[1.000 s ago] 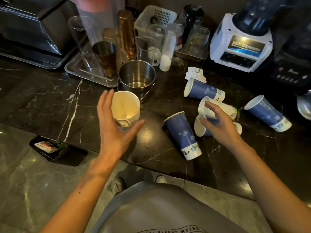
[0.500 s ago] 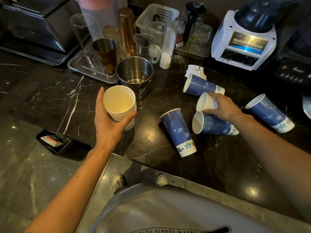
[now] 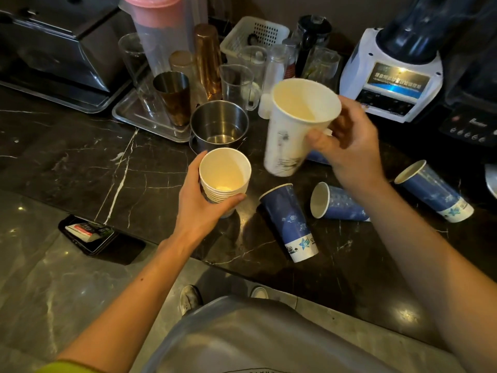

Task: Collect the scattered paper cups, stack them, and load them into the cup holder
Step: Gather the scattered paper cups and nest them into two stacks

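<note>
Three blue paper cups (image 3: 289,222) lie tipped over on the dark marble counter (image 3: 80,162), uncollected. The left hand (image 3: 200,211) curls its fingers round the stack of white paper cups (image 3: 224,179). Beyond, the right hand (image 3: 349,146) has lifted a tall white paper cup (image 3: 293,122) off the counter, fingers clamped on its wall. The cup is tilted beside the stack, and nesting it likely comes next.

- Only a sliver of one blue cup (image 3: 320,158) shows at 3 o'clock of the white cup (image 3: 293,130)'s base; our right hand (image 3: 349,146) covers the rest.
- The white cup's print is blurred past reading.
- Our left hand (image 3: 197,211) hides the stack (image 3: 223,170)'s lower part.
- The top edge cuts off the blender (image 3: 390,84) at 1 o'clock.
- At 3 o'clock the right edge cuts a pale object (image 3: 492,181); we cannot tell what it is.
</note>
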A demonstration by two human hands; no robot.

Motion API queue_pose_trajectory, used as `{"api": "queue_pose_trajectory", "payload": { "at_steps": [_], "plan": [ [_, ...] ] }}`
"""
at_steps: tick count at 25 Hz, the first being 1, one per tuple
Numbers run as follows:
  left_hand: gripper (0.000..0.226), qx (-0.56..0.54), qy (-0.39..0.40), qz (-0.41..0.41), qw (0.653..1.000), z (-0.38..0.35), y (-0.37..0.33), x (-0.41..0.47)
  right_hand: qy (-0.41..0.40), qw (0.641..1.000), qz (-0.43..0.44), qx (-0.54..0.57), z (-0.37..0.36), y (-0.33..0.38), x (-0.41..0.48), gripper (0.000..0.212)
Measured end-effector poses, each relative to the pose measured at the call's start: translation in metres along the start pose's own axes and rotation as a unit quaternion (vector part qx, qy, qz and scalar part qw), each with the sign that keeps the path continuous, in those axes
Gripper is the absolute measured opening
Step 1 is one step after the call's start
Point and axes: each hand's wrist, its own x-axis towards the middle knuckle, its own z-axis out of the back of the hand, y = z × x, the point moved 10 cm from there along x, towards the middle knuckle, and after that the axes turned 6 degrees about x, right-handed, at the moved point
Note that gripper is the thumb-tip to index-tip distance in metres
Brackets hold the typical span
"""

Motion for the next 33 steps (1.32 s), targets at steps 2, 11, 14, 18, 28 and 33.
{"api": "queue_pose_trajectory", "payload": {
  "at_steps": [2,11,14,18,28,33],
  "plan": [
    [0.103,-0.004,0.009,-0.004,1.000,0.000,0.000,0.002,0.030,0.998,0.019,0.045,-0.035,0.021,-0.006,0.068],
    [0.104,-0.048,0.051,0.013,0.997,0.004,0.004,0.004,0.098,0.992,0.049,0.056,-0.102,0.021,-0.008,0.078],
    [0.099,-0.051,0.056,-0.005,0.997,0.004,0.001,0.004,0.127,0.991,0.042,0.029,-0.113,0.009,-0.008,0.079],
    [0.097,-0.043,0.051,-0.020,0.998,0.009,0.001,0.000,0.228,0.967,-0.006,-0.116,-0.134,-0.032,-0.024,0.086],
    [0.104,-0.002,0.069,-0.032,0.997,0.009,0.000,-0.002,0.271,0.949,-0.061,-0.152,-0.130,-0.070,-0.041,0.088],
    [0.076,0.086,-0.119,-0.150,0.978,0.048,-0.048,-0.032,0.143,0.980,-0.090,-0.108,-0.083,-0.079,-0.042,0.080]
  ]
}}
